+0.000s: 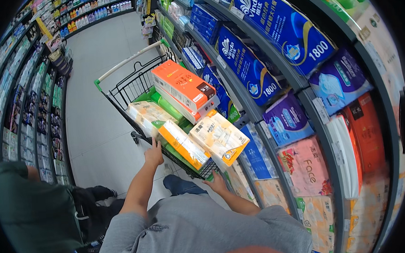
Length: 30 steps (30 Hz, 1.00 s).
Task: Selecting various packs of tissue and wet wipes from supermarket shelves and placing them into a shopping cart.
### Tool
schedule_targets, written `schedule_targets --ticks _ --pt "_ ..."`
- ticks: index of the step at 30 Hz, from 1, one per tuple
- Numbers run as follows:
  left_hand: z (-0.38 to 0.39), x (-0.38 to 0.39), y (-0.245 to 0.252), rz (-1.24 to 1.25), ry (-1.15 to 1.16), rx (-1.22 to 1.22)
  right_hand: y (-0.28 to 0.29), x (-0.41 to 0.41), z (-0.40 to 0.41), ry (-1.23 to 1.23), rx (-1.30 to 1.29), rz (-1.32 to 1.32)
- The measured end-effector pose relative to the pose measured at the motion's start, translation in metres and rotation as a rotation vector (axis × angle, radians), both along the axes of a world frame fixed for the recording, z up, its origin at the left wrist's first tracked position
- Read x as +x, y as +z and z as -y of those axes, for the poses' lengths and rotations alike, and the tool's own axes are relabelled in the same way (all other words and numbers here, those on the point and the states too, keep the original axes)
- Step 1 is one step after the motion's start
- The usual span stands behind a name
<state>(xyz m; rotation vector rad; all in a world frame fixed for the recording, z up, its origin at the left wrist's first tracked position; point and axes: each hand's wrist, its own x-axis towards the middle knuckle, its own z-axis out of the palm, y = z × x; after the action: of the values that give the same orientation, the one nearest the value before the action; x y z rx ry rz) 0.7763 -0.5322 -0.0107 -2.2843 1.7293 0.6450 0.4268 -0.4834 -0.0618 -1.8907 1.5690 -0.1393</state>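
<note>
A black wire shopping cart (123, 111) with green trim stands before me, its handle (130, 60) at the far end. My left hand (153, 155) holds the cart's side rim, beside a white-and-orange tissue pack (183, 144). At the near corner, my right hand (216, 183) grips the cart's edge, its fingertips partly hidden. Inside, an orange tissue carton (185, 88) lies tilted on top of the load. Another wrapped tissue pack (220, 136) leans over the shelf side. Further in are a pale tissue pack (147, 115) and a green package (167, 106).
Shelves on the right hold blue Vinda packs (245, 64), purple packs (287, 120) and a pink pack (306, 167), close to the cart. A person in a dark green shirt (31, 207) stands at my left. Stocked shelves (26, 115) line the aisle's left side; tiled floor (94, 97) lies between.
</note>
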Motion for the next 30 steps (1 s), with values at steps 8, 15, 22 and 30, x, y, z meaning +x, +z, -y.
schedule_targets --ticks 8,15,22,30 --pt "0.047 0.051 -0.013 0.246 -0.227 -0.013 -0.027 0.056 0.027 -0.141 -0.055 0.001" --pt "0.087 0.116 -0.005 0.128 -0.290 0.024 -0.022 0.109 0.062 -0.173 -0.018 -0.023" --pt "0.110 0.189 0.010 -0.103 -0.224 -0.060 0.003 0.173 0.103 -0.173 0.092 -0.091" --pt "0.177 0.278 0.012 -0.314 -0.345 -0.028 0.002 0.243 0.162 -0.256 0.113 -0.142"
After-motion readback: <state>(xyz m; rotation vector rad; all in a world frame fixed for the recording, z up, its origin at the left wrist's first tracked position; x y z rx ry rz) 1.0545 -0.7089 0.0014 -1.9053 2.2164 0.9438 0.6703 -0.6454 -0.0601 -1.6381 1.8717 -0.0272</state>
